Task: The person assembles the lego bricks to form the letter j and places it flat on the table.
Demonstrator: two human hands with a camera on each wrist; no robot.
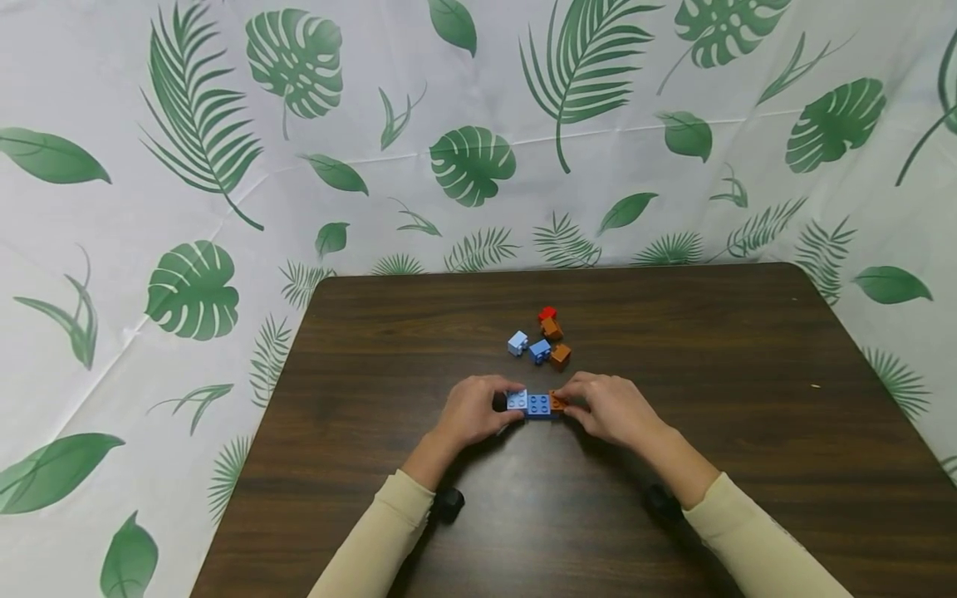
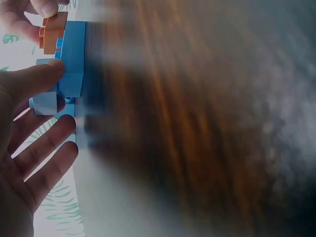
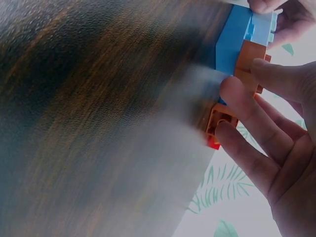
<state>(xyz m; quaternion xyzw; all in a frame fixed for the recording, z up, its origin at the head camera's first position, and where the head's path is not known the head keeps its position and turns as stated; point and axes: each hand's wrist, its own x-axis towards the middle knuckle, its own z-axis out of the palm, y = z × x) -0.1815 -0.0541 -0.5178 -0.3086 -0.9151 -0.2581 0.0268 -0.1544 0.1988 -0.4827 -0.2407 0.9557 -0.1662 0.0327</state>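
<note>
Both hands meet over a short row of toy building bricks on the table. A long blue brick forms the base, its studs showing in the middle. At its left end sits a light blue brick, pinched between thumb and finger of my left hand. My right hand pinches an orange brick at the other end. In the left wrist view this orange brick stands slightly tilted on the blue one. The outer fingers of both hands are spread and hold nothing.
Just beyond the hands lie several loose bricks: a light blue brick, a smaller blue brick, two orange ones and a red brick. The dark wooden table ends at a leaf-patterned cloth.
</note>
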